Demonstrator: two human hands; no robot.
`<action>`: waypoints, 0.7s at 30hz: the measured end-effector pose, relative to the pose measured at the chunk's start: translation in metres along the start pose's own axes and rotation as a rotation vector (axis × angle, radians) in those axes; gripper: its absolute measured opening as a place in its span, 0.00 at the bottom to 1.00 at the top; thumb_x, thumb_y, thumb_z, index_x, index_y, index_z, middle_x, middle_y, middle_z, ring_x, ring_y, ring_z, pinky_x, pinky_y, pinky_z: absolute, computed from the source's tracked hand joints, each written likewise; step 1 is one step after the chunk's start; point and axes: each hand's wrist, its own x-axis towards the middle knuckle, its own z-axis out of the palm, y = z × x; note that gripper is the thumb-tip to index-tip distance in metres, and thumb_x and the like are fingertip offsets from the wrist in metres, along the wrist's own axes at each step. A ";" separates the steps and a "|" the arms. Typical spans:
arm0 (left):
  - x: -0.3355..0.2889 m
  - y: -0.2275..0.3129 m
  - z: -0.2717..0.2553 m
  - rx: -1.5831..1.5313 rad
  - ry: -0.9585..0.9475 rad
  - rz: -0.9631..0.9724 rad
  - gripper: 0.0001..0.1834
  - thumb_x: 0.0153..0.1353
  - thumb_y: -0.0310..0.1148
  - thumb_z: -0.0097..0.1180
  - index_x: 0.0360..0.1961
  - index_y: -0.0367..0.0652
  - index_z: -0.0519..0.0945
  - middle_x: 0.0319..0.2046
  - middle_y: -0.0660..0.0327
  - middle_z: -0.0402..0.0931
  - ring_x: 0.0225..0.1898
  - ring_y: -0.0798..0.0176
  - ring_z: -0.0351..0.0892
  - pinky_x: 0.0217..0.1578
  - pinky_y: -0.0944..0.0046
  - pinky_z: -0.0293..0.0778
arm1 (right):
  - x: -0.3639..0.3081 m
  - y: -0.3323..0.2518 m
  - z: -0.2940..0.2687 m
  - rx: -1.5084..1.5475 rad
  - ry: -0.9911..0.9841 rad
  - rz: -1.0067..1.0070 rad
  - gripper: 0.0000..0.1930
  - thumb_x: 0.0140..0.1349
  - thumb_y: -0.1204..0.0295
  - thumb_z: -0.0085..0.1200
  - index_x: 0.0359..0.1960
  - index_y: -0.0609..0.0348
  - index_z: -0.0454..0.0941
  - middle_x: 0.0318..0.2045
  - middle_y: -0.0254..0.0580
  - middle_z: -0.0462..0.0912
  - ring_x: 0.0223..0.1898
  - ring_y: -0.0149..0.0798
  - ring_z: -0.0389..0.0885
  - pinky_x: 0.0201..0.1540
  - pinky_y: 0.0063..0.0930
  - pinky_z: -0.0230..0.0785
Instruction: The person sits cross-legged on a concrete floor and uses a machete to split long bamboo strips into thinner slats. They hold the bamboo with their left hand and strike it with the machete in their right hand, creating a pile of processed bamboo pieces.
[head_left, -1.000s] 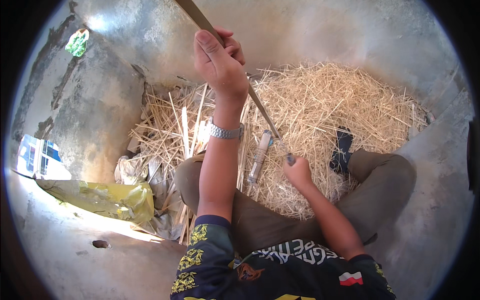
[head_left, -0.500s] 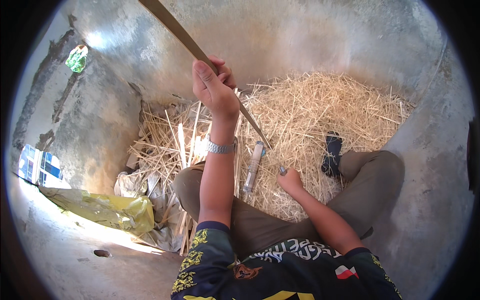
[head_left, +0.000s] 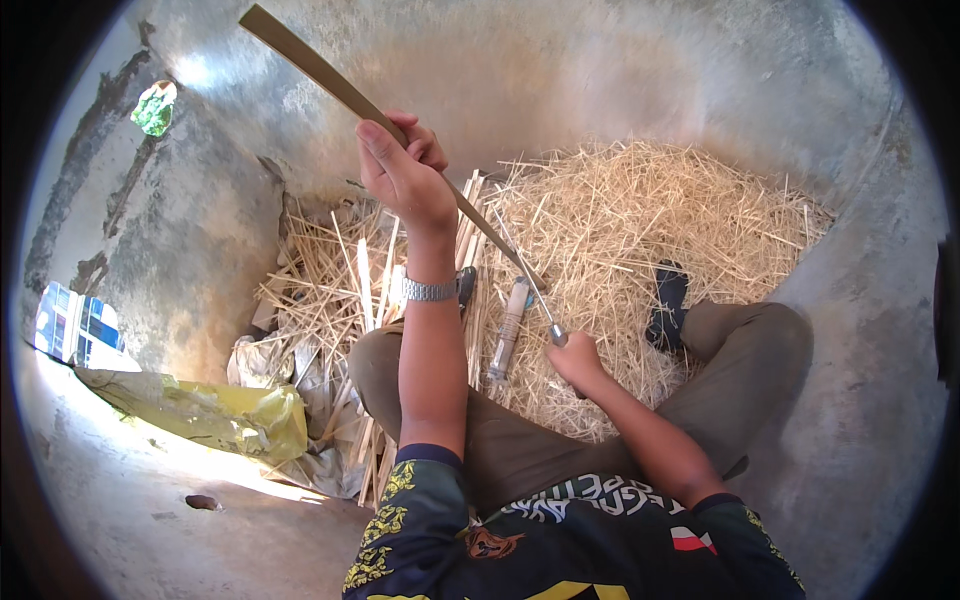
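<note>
A grey, stained wall [head_left: 640, 70] closes off the far side beyond both hands, and the upper end of the strip stands out in front of it, up and to the left of the left hand; how wide the gap between them is I cannot tell. Room for the right hand is bounded by the bent right knee [head_left: 775, 335] on its right and by the dark-covered foot [head_left: 668, 305] beyond it, also to the right. Below the left hand, its forearm passes over the bent left knee [head_left: 375, 375].

The left hand [head_left: 408, 185], raised well above the straw, is closed around a long flat brown strip [head_left: 322, 76], thumb on the near side and fingers curled around the other. The strip slants down past that hand toward the right one. The right hand [head_left: 577, 362], lower and nearer the body, is wrapped around the handle of a slim knife [head_left: 557, 334]. Its blade points up and away from the fist and crosses the strip near its lower end; I cannot tell whether they touch.

A clear packet [head_left: 508, 335] lies just left of the right hand. Loose straw [head_left: 650, 210] heaps up beyond that hand, while pale split pieces [head_left: 364, 270] lie below and left of the left hand.
</note>
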 end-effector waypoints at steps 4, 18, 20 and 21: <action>0.000 -0.001 -0.002 -0.004 -0.013 0.012 0.28 0.76 0.61 0.40 0.37 0.44 0.70 0.18 0.70 0.57 0.16 0.76 0.53 0.18 0.72 0.48 | 0.002 -0.001 0.000 0.044 0.079 -0.190 0.14 0.57 0.65 0.59 0.26 0.67 0.78 0.20 0.54 0.81 0.24 0.49 0.82 0.32 0.43 0.71; 0.003 -0.001 -0.006 0.033 -0.029 0.033 0.30 0.75 0.62 0.39 0.37 0.42 0.70 0.17 0.69 0.56 0.15 0.75 0.52 0.17 0.70 0.49 | 0.026 0.055 0.015 -0.118 0.056 0.123 0.11 0.55 0.69 0.56 0.25 0.68 0.78 0.20 0.52 0.80 0.23 0.49 0.81 0.32 0.44 0.71; 0.002 0.000 -0.007 0.029 -0.019 0.022 0.30 0.75 0.62 0.39 0.37 0.42 0.70 0.17 0.69 0.56 0.15 0.75 0.52 0.17 0.70 0.49 | 0.026 0.055 0.015 -0.044 -0.008 0.082 0.12 0.55 0.69 0.57 0.22 0.67 0.75 0.18 0.49 0.79 0.20 0.46 0.79 0.28 0.44 0.69; 0.002 0.000 -0.007 0.036 -0.016 0.030 0.30 0.75 0.62 0.39 0.37 0.43 0.70 0.17 0.69 0.56 0.15 0.75 0.52 0.17 0.70 0.49 | 0.025 0.051 0.012 -0.012 -0.042 0.082 0.12 0.55 0.69 0.58 0.21 0.67 0.74 0.18 0.49 0.78 0.20 0.45 0.79 0.26 0.43 0.69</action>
